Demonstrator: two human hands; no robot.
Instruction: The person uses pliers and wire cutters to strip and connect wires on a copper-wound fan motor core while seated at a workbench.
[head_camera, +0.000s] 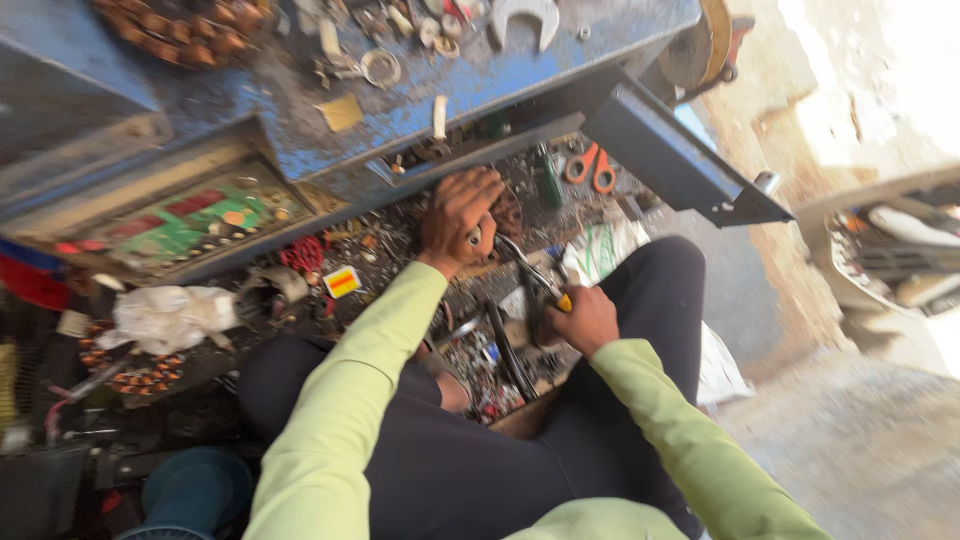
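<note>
We see the left hand curled down over a small rusty part in the cluttered open drawer under the blue table. The right hand is clamped on the yellow-tipped handles of pliers, whose nose reaches up beside the left fingers. Orange scissors lie nearby.

The pliers are a dark metal tool with a yellow spot at the handle. They lie slanted in the middle of the scene, jaws up-left, handles down-right, above the cluttered floor, both ends gripped.
</note>
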